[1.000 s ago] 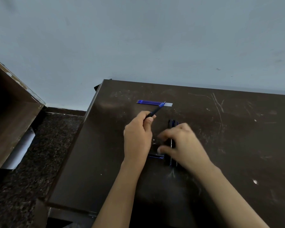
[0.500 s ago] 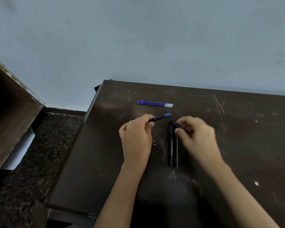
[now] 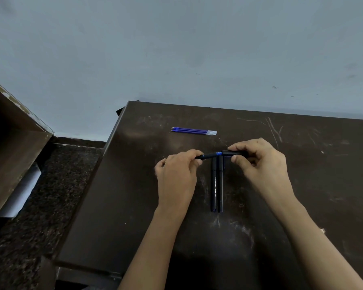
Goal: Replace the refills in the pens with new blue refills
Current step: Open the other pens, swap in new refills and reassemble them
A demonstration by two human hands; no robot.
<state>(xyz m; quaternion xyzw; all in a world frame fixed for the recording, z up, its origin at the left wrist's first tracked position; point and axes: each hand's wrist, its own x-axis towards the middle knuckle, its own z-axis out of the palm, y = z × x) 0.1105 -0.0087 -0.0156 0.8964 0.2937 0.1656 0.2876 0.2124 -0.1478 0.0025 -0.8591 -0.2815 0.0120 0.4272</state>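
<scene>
My left hand [image 3: 177, 176] grips the barrel of a black pen [image 3: 209, 156] with a blue tip section, held level above the table. My right hand [image 3: 260, 164] pinches a black cap [image 3: 235, 152] that sits over the pen's tip end. Beneath the held pen, two black pens [image 3: 217, 185] lie side by side, pointing away from me. A small bunch of blue refills [image 3: 194, 131] with clear ends lies farther back on the table, apart from both hands.
The dark brown table [image 3: 302, 185] is scratched and its left edge runs diagonally near my left arm. A brown wooden cabinet [image 3: 13, 155] stands at the left over a speckled floor. A grey wall is behind the table.
My right hand lifted a black cap from beside the lying pens and brought it onto the tip of the pen in my left hand. The left hand turned the pen level.
</scene>
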